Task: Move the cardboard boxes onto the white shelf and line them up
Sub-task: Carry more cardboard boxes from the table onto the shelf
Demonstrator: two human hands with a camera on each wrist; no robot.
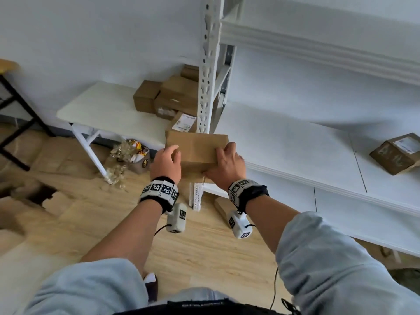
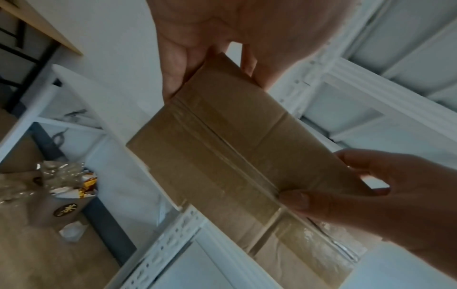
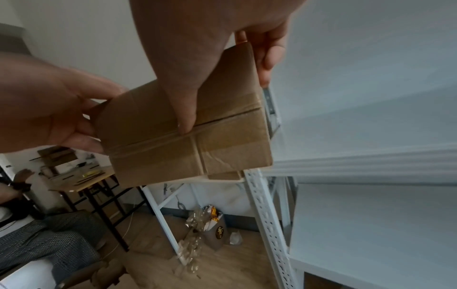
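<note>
I hold a taped brown cardboard box (image 1: pixel 196 147) in the air between both hands, just in front of the white shelf's upright post (image 1: pixel 205 87). My left hand (image 1: pixel 167 162) grips its left end (image 2: pixel 205 156); my right hand (image 1: pixel 227 164) grips its right end, thumb on the tape seam (image 3: pixel 188 125). Another cardboard box (image 1: pixel 396 154) with a label lies askew on the white shelf board (image 1: pixel 295 151) at far right. Several more boxes (image 1: pixel 168 96) are piled on a low white table (image 1: pixel 100 105) left of the post.
A paper bag with crumpled wrapping (image 1: pixel 134 155) stands on the wooden floor under the table. Flattened cardboard (image 1: pixel 34 160) covers the floor at left. A black-legged table (image 1: pixel 13 105) stands at far left. Another person (image 3: pixel 29 234) sits in the background of the right wrist view.
</note>
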